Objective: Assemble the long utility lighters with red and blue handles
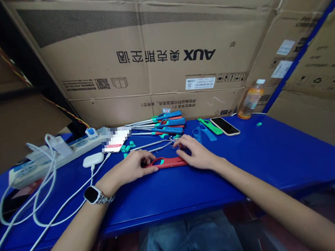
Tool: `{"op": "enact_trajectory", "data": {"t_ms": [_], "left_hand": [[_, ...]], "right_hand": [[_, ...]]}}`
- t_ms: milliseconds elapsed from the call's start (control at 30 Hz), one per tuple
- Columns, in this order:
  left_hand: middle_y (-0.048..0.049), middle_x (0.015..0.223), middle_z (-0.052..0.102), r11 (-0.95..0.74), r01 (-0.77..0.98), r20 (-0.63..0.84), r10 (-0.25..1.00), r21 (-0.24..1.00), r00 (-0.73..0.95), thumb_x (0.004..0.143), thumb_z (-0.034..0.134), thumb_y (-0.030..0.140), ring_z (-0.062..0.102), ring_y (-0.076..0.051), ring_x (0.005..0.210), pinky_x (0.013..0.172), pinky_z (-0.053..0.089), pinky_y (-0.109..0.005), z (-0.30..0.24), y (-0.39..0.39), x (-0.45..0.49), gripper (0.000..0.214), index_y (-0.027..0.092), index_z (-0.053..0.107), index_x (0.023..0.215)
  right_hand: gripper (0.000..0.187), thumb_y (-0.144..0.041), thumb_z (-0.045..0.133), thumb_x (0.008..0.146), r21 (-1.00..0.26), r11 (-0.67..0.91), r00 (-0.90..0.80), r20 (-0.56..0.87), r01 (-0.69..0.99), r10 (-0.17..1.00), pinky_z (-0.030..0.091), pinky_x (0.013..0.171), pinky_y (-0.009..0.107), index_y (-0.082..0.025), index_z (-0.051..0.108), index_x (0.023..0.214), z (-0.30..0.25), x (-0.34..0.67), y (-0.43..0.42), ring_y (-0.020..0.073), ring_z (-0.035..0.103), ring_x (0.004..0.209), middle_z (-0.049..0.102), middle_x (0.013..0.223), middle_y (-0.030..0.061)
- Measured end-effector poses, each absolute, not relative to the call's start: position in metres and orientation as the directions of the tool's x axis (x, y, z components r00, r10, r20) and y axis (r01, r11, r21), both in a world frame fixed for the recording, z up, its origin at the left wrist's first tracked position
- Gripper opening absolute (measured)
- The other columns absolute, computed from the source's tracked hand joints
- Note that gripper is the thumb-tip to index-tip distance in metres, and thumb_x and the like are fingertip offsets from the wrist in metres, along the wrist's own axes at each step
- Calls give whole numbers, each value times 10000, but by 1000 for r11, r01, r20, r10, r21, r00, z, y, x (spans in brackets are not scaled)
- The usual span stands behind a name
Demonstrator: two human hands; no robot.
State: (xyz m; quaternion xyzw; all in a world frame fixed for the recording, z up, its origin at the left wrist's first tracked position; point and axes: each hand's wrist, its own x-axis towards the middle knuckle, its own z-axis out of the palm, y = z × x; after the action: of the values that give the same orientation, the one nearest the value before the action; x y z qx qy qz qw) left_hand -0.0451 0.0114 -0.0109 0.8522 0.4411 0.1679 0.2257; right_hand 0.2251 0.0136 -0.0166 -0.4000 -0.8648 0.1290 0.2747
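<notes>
A red plastic handle shell with a teal insert [170, 162] lies flat on the blue table [272, 152]. My left hand [136, 166] rests on its left end, fingers curled and pressing it down. My right hand [195, 152] lies over its right end, fingers bent toward small metal parts and wires [173, 142] just behind it. A smartwatch [92, 194] is on my left wrist.
Several long lighters with blue and red handles [164, 125] lie behind the hands. A phone [225, 126], green and blue shells [209, 127], and an orange bottle [250, 100] stand right. A power strip [57, 152], white cables and charger [93, 159] lie left. Cardboard boxes [151, 54] wall the back.
</notes>
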Motion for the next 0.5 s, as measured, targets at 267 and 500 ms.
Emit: {"op": "enact_trajectory", "data": {"t_ms": [267, 500], "left_hand": [[-81, 1134, 623, -689, 611, 231, 715, 389, 660, 901, 609, 440, 574, -257, 1067, 951, 459, -395, -10, 2, -19, 329, 223, 665, 1143], [-68, 1059, 627, -670, 621, 188, 727, 407, 661, 919, 587, 431, 586, -240, 1001, 878, 471, -352, -10, 1, -22, 274, 216, 678, 1061]], "right_hand": [[162, -300, 638, 872, -257, 514, -452, 265, 818, 852, 435, 759, 327, -177, 655, 976, -19, 234, 40, 221, 590, 894, 639, 933, 75], [132, -310, 600, 904, -273, 525, -498, 167, 806, 851, 372, 616, 265, -201, 650, 848, -5, 221, 43, 200, 651, 827, 713, 922, 53]]}}
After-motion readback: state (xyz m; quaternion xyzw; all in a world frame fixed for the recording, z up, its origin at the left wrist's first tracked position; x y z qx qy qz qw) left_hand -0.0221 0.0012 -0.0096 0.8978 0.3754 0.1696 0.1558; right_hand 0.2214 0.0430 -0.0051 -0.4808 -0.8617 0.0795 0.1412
